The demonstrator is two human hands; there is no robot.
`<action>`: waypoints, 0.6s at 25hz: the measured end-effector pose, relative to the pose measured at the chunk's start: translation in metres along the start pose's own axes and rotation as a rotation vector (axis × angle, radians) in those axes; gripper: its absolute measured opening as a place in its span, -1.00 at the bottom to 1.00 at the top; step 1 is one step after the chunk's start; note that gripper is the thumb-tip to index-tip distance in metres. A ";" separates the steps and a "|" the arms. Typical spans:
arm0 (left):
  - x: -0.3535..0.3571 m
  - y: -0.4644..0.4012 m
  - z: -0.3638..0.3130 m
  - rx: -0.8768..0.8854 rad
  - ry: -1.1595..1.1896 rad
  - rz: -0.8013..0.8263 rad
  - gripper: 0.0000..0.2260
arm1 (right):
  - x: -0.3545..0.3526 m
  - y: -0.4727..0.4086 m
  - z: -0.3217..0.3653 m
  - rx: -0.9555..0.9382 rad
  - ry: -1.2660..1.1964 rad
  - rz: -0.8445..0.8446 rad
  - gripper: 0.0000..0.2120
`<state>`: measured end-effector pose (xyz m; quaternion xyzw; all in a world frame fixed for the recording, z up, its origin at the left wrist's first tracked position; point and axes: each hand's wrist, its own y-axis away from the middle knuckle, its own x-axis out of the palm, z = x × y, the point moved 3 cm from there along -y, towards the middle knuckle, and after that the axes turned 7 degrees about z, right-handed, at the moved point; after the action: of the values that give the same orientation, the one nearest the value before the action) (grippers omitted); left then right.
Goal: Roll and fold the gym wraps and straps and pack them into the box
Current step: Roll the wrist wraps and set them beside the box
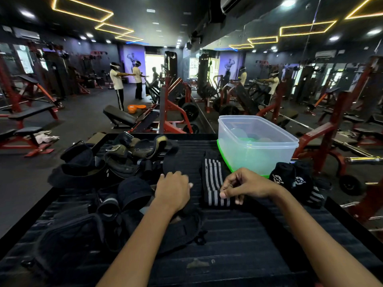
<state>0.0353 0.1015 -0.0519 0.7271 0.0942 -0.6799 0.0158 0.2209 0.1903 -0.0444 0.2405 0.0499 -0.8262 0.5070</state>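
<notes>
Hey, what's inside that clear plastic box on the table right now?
No wraps or straps show inside the clear box. Through its cloudy walls only pale round shapes and green from the lid under it appear. Whether those shapes lie inside or behind cannot be told.

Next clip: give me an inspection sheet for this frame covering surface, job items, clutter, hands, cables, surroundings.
Surface: dark ribbed mat.
Job's things: striped wrap lies flat, its near end rolled; clear box stands open on a green lid; rolled wraps lie right of it.
Clutter: pile of black and olive straps on the left.
Hands: left hand rests on dark fabric; right hand pinches the striped wrap's roll.
Cables: nothing seen.
Surroundings: gym machines, mirror wall, two people standing far back.
</notes>
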 end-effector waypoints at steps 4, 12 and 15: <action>-0.011 0.004 -0.024 0.405 0.793 0.014 -0.86 | -0.006 -0.001 0.004 -0.097 -0.031 -0.122 -0.65; -0.011 -0.001 -0.020 0.322 1.234 -0.172 -0.86 | -0.007 -0.003 0.012 -0.294 -0.172 -0.214 -0.71; -0.008 0.001 -0.024 0.292 1.178 -0.248 -0.86 | -0.007 -0.005 0.008 -0.306 -0.260 -0.195 -0.68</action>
<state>0.0582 0.1034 -0.0427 0.9586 0.0768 -0.1668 -0.2177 0.2166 0.1958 -0.0346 0.0461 0.1317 -0.8782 0.4575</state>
